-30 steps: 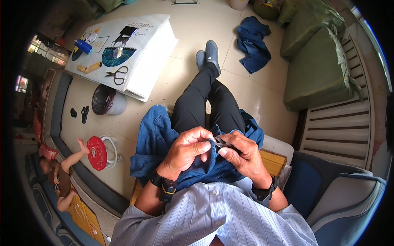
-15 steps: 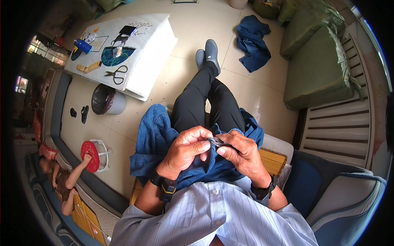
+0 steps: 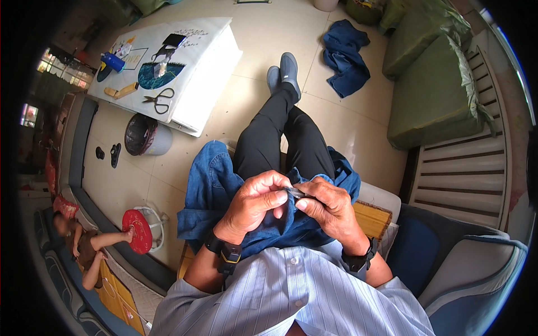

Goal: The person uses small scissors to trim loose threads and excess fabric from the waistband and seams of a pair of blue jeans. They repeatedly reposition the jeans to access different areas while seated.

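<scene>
Blue denim (image 3: 207,182) lies over your lap, lower middle of the frame. Your left hand (image 3: 258,201) pinches its edge, your right hand (image 3: 329,208) grips a small metal tool (image 3: 298,193) there; work seems underway, the amount left unclear.

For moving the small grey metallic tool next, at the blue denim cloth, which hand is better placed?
Probably the right hand: it grips the small grey metallic tool. The left hand pinches the blue denim cloth beside the tool's end, so it seems better suited to steadying.
</scene>
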